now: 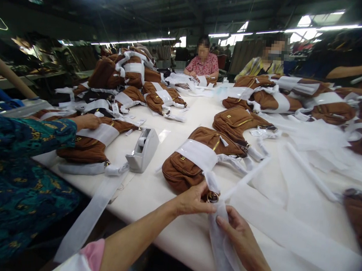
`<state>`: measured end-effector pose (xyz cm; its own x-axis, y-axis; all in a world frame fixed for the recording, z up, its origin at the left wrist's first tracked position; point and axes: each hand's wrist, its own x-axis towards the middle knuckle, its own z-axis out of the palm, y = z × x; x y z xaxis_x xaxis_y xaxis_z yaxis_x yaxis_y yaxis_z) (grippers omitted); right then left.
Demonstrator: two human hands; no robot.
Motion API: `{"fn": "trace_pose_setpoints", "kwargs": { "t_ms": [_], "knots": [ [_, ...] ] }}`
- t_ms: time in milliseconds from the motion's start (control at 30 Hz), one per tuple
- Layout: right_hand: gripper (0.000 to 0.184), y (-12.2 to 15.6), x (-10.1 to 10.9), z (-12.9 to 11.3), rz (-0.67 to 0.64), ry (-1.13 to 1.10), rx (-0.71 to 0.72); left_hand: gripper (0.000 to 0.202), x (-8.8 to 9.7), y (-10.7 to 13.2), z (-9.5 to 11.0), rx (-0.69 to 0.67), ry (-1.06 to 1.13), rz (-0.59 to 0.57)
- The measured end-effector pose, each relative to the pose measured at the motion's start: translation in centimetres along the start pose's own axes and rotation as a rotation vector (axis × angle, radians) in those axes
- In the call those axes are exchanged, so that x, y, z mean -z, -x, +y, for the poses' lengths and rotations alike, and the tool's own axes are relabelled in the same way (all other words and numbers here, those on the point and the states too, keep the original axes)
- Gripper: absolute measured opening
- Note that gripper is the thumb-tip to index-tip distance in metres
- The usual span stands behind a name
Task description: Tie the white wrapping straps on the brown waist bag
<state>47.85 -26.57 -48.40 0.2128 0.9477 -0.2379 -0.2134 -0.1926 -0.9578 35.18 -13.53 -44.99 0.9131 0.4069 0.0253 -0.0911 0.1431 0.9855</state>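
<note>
1. The brown bag (pixel 183 174) lies on the white-covered table (pixel 146 194) close to its near edge, with a white band (pixel 198 153) wrapped around its middle and a small gold emblem on its front.
2. The person's left hand (pixel 195 199) is clamped at the near end of that bag, thumb and fingers about the gold ring (pixel 213 197) (the fingertips are partly hidden, so the exact hold is hard to read).
3. The person's right hand (pixel 236 229) has thumb and fingers pinched together on a white strip (pixel 219 236), just beside the ring; the strip hangs down past the table's near edge.
4. A grey tape dispenser (pixel 143 150) stands to the left of the bag, apart from it.
5. Farther left, by the same near edge, a co-worker's hand (pixel 91 122), in a teal patterned sleeve (pixel 30 136), rests on another banded bag (pixel 82 152), from whose end a long white tail (pixel 85 219) trails over the edge.
6. Just beyond the held bag lies an unbanded bag (pixel 235 121).
7. Brown bags are heaped (pixel 132 69) toward the table's far left, and more are piled (pixel 289 99) along the right side, near loose white sheets (pixel 315 137).
8. A person in a pink top (pixel 206 65) sits at the far edge.
</note>
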Motion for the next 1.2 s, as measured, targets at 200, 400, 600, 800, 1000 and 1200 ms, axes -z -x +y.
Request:
{"fn": "trace_pose_setpoints", "kwargs": {
  "t_ms": [200, 400, 600, 800, 1000, 1200],
  "knots": [
    [0.041, -1.5, -1.8, 0.8, 0.108, -0.157, 0.133, 0.052, 0.3, 0.8, 1.3, -0.05, 0.025, 0.045],
    [0.04, -2.2, -2.8, 1.9, 0.131, -0.288, 0.152, 0.059, 0.1, 1.5, 1.0, -0.044, 0.032, 0.122],
    [0.047, -2.9, -2.9, 2.0, 0.137, -0.198, 0.2, 0.061, -0.3, 1.6, -0.2, -0.052, 0.035, 0.248],
    [0.048, -3.1, -3.6, 2.2, 0.176, -0.199, 0.193, 0.037, -1.0, 1.7, -1.7, -0.08, -0.009, 0.37],
    [0.04, -2.8, -4.6, 2.2, 0.26, -0.12, 0.255, 0.027, -2.3, 1.4, -3.1, -0.079, -0.115, 0.569],
    [0.031, -1.0, -1.7, 0.0, 0.384, 0.584, 0.399, 0.036, -1.8, 1.7, -3.6, -0.049, -0.078, 0.622]
  ]
}}
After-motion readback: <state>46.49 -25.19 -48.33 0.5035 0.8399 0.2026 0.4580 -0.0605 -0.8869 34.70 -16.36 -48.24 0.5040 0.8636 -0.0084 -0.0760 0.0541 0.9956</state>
